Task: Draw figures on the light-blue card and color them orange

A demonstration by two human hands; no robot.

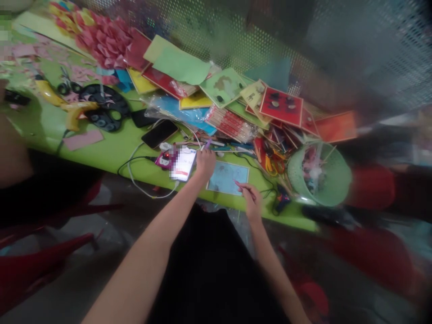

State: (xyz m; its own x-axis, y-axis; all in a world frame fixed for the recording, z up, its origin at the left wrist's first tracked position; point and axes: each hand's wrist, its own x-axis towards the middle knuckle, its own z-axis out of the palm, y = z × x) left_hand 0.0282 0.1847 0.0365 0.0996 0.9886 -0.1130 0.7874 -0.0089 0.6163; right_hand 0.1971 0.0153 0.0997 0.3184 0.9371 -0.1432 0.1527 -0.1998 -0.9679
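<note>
My left hand (206,163) is closed around a small purple item (208,144) at the right side of a lit phone (184,164). A light blue card (225,177) with faint dark drawings lies flat on the green table (101,150) between my hands. Over the card's lower right corner, my right hand (250,196) pinches a slim pinkish tool (238,183), its tip above the card. A white cable runs from the phone's lower edge.
Behind the card lie pens, scissors (272,163) and stacked coloured cards (281,105). A green basket (337,175) stands right. Left are a yellow glue gun (79,110), a dark phone (159,133) and a person's arm (13,148). Cables loop near the front edge.
</note>
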